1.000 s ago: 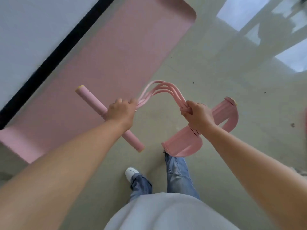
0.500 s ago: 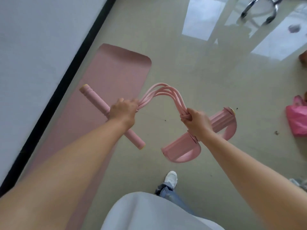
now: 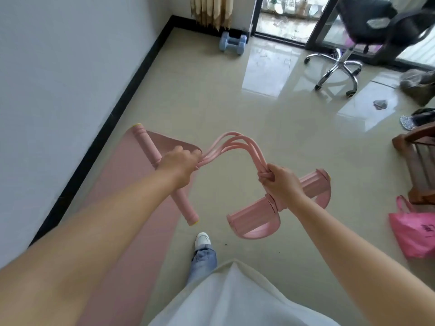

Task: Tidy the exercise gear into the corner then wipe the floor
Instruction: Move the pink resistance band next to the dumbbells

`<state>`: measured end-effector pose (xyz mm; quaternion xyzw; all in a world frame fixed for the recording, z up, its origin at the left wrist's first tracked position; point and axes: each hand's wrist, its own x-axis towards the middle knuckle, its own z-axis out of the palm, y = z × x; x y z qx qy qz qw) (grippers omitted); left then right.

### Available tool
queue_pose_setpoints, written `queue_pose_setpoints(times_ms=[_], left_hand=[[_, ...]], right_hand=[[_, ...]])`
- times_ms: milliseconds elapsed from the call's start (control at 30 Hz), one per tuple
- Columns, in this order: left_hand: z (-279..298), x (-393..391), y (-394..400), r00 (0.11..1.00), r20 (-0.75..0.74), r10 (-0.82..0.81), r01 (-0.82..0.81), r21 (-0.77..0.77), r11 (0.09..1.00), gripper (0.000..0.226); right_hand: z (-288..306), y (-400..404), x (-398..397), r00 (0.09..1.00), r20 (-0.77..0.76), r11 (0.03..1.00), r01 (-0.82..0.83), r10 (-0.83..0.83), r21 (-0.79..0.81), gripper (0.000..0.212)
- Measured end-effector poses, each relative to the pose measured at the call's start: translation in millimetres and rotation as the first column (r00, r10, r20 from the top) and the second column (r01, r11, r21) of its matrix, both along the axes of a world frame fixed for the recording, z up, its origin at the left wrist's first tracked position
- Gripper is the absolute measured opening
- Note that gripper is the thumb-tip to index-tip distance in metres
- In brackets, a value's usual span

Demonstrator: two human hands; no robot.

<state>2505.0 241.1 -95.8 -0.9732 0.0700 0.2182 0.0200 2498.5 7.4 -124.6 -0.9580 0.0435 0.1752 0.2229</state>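
I hold a pink pedal resistance puller at waist height above the floor. My left hand (image 3: 180, 164) grips the middle of its pink handle bar (image 3: 147, 147). My right hand (image 3: 281, 182) grips the bunched pink elastic tubes (image 3: 231, 143) where they meet the pink foot pedals (image 3: 254, 220). The tubes arch slack between both hands. A pink yoga mat (image 3: 131, 208) lies flat along the left wall under my left arm. Two blue dumbbells (image 3: 232, 43) sit in the far corner by the curtain.
A black office chair on a chrome base (image 3: 339, 67) stands at the back right before the glass door. A wooden chair (image 3: 416, 161), a pink plastic bag (image 3: 416, 234), slippers (image 3: 414, 118) and a dark scrap (image 3: 380, 104) lie along the right side. Black skirting (image 3: 113, 118) edges the left wall.
My view has lifted from the floor at my feet toward the far corner, bringing the dumbbells, chair and door into sight. Both hands keep the same hold on the puller.
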Motion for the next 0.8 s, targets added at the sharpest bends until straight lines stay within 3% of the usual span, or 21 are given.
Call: queue_pose_setpoints(times_ms=[333,467,533,700,800], left_hand=[[32.5,220.0,3.8,0.995,0.042,-0.091,0.090,0.020,0.996,0.032],[32.2,320.9,-9.3,0.995,0.061,-0.081,0.079,0.026,0.997,0.033],[30.0,379.8,-11.4,0.996,0.061,-0.061,0.059,0.043,0.997,0.033],[31.4,513.8,-4.0,1.000,-0.006,0.003,-0.003,0.038,0.999,0.037],[25.7,577.6,9.3,0.998,-0.047,0.038,-0.036,0.031,0.999,0.040]], right_hand=[[28.8,21.3,213.1,1.000,-0.001,0.999,0.019,-0.019,0.032,0.014],[29.4,26.2,330.4,0.999,0.044,0.998,-0.029,0.027,0.058,0.024],[31.5,23.1,392.4,0.995,0.073,0.996,-0.069,0.065,0.062,0.033],[45.3,8.2,538.3,0.970,0.047,0.971,-0.238,0.237,0.009,0.014],[51.0,8.9,612.6,0.934,0.009,0.932,-0.356,0.357,-0.067,0.026]])
